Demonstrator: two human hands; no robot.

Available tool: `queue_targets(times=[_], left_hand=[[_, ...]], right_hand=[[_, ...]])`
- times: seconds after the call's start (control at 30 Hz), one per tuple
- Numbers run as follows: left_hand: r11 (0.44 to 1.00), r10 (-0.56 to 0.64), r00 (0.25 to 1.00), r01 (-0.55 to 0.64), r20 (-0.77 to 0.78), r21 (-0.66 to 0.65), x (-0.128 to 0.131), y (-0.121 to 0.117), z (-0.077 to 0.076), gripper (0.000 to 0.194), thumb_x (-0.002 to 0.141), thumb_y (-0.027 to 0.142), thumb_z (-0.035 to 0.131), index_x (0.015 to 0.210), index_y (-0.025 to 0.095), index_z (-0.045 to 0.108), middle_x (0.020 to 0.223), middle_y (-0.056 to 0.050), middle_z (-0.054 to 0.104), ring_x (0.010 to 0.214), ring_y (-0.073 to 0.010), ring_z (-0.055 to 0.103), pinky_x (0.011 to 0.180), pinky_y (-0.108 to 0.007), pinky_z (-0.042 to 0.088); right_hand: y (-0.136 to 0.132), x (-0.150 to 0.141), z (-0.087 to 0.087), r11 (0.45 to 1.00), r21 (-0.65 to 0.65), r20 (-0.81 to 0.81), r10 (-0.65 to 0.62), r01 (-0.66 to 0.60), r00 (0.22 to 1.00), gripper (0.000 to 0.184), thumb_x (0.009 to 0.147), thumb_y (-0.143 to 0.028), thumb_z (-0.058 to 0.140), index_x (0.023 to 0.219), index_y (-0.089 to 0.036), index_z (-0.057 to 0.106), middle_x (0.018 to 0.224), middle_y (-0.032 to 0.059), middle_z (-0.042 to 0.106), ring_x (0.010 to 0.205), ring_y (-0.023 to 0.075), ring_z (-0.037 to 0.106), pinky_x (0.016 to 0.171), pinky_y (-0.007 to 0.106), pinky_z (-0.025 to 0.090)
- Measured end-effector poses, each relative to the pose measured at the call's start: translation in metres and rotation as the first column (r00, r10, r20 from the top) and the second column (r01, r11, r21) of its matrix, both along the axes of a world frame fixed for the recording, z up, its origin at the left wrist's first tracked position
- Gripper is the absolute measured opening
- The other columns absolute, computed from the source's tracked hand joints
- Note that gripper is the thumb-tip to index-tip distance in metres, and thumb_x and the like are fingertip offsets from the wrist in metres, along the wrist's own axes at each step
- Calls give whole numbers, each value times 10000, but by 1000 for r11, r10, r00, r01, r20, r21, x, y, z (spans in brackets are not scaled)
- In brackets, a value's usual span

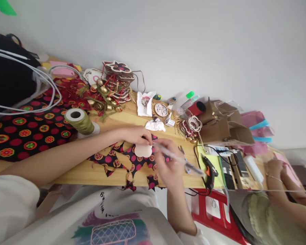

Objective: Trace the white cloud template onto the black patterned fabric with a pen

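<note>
My left hand point(137, 135) presses its fingertips down on a pale flower-shaped cutout point(143, 151) that lies on a piece of black fabric with red and orange dots point(122, 160), cut with jagged holes. My right hand point(168, 163) is closed round a thin pen-like tool point(180, 160) whose tip touches the cutout's right edge. Both rest on a wooden table point(91, 173).
An olive ribbon spool point(79, 120), a stack of fabric-covered ornaments point(118, 80), gold bells, cords point(191, 126), a cardboard box point(224, 127) and a glue gun point(209, 172) crowd the table. More dotted fabric point(22, 132) lies left. Another person's hand point(275, 170) works at the right.
</note>
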State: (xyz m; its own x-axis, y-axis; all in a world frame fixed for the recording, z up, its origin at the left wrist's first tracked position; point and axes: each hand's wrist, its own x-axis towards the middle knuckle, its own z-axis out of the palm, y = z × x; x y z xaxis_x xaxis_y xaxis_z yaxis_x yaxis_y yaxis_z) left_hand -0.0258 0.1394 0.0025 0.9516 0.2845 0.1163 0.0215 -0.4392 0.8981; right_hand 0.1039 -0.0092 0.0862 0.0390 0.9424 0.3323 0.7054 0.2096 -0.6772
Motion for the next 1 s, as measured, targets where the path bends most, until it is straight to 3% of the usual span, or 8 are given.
queue_targets(times=[0.1,0.2,0.3,0.57,0.77,1.0], left_hand=[[999,7,1000,-7,-1,-39,0,1,0,197,850,141,562,899,148,753,934,-42,756,853,-137,671,787,-221,475],[996,29,999,-30,-14,-83,0,2,-1,244,810,93,532,875,153,759,920,-24,758,859,-132,672,791,-215,472],[991,35,999,-38,-27,-127,1,3,-3,323,791,60,455,845,147,761,902,-21,759,846,-125,673,784,-210,482],[987,40,998,-48,-57,-150,3,3,0,322,808,98,436,816,122,757,911,-49,764,866,-137,684,782,-209,496],[990,46,997,-55,-65,-133,4,3,2,311,820,115,449,784,130,757,908,-43,765,868,-140,681,787,-212,482],[990,51,996,-60,-77,-130,4,3,2,301,818,122,458,771,150,754,901,-18,768,866,-130,680,772,-191,478]], right_hand=[[-10,-25,-22,993,-114,243,12,17,970,100,872,-230,525,927,-223,608,787,40,711,654,181,654,595,289,455],[-8,-36,-44,990,-110,392,-42,92,919,85,849,-199,542,903,-220,604,755,42,715,629,190,656,549,275,393],[-4,-40,-55,982,-119,479,-71,145,875,77,856,-197,539,895,-226,600,725,39,712,571,190,631,517,274,339],[2,-51,-55,965,-169,604,-61,202,795,99,846,-188,546,909,-211,618,763,62,706,542,180,588,497,273,263],[3,-54,-60,973,-90,675,-96,211,732,133,905,-218,496,892,-188,624,699,72,686,505,180,564,480,284,202],[2,-55,-62,979,-54,683,-106,195,723,139,915,-208,485,904,-190,622,685,47,680,539,169,576,509,290,195]])
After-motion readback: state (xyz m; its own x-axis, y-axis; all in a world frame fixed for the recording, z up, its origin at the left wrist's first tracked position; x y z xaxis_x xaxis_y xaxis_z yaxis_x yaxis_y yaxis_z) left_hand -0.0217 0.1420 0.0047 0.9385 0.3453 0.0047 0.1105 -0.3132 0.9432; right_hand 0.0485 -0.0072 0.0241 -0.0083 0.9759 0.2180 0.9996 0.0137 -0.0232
